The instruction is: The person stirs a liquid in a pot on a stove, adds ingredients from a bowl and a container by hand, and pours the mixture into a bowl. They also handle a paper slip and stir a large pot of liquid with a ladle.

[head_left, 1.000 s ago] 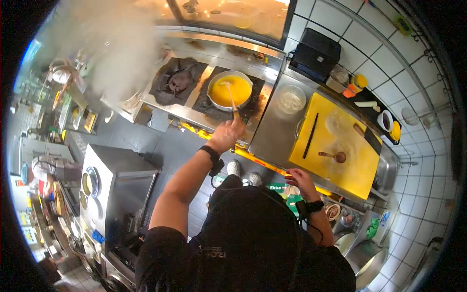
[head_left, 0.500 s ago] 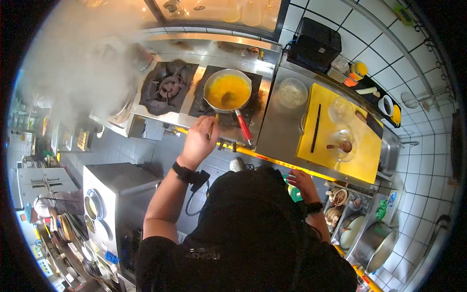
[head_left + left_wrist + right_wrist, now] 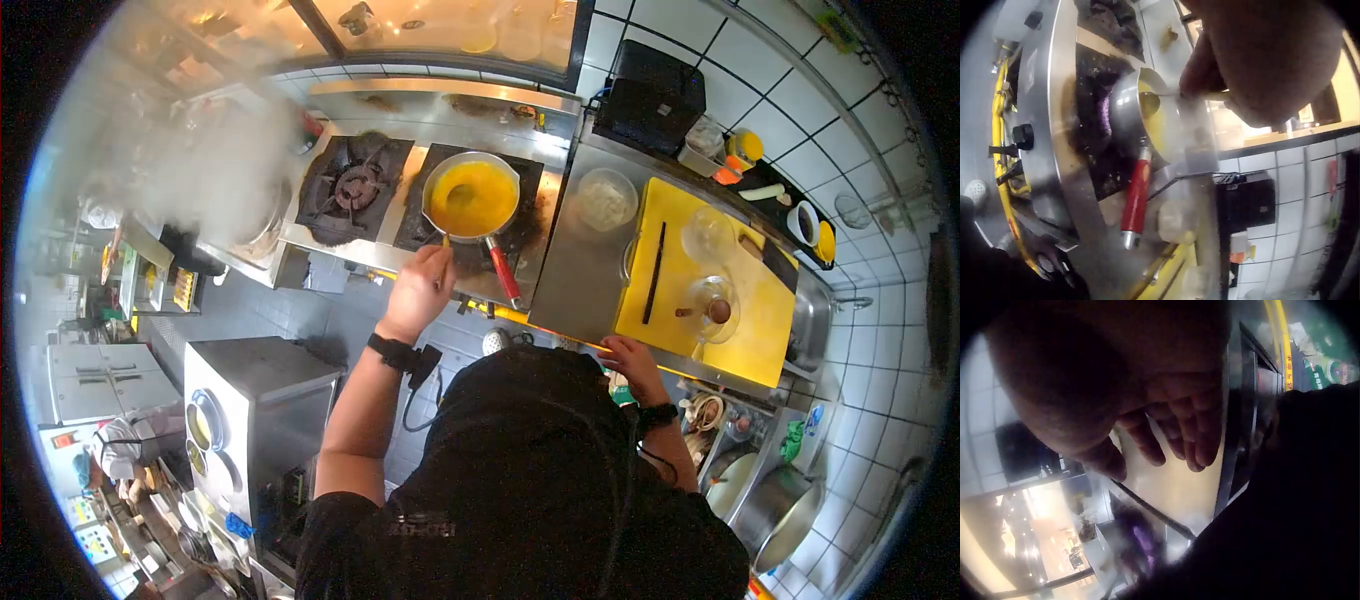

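Note:
In the head view a saucepan (image 3: 1124, 109) of yellow liquid (image 3: 484, 205) stands on the right burner. Its red handle (image 3: 503, 272) points toward the person. My left hand (image 3: 418, 292), left of that handle, pinches the thin handle of a spoon (image 3: 1149, 102), whose bowl dips into the liquid. My right hand (image 3: 634, 368) is at the counter's front edge, beside a yellow cutting board (image 3: 640, 325), fingers loose and holding nothing. On the board lie a black stick (image 3: 655, 272), clear bowls (image 3: 706, 235), a small brown ladle (image 3: 718, 311) and a knife (image 3: 778, 262).
A bare burner (image 3: 357, 188) is left of the saucepan, with steam (image 3: 215, 160) rising beyond it. A clear container (image 3: 607, 199) stands between stove and board. A black box (image 3: 655, 90) is against the tiled wall, and a sink (image 3: 812, 325) lies at right.
My left hand has shifted left from in front of the saucepan's red handle, uncovering it, and the spoon has moved within the yellow liquid. My right hand has come slightly closer to the board.

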A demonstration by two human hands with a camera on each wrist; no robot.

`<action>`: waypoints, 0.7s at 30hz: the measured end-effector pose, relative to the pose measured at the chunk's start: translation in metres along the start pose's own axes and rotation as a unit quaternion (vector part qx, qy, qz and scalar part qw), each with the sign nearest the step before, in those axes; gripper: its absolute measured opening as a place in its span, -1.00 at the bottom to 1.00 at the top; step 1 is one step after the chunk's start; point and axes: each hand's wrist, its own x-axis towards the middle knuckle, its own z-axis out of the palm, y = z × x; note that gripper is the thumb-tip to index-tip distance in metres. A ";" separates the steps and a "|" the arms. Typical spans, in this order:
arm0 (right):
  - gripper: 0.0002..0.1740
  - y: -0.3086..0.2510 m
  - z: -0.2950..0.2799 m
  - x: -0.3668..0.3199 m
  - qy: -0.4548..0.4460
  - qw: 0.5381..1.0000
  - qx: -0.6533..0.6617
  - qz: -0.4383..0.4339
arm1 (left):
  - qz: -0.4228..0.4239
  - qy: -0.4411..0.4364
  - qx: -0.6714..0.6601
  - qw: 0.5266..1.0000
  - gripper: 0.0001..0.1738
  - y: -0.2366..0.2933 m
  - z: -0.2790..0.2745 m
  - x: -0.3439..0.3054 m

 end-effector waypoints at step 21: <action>-0.70 -0.018 -0.059 0.013 -0.061 0.997 -0.048 0.008 | -0.036 -0.102 0.048 0.993 -0.65 0.035 0.033 0.025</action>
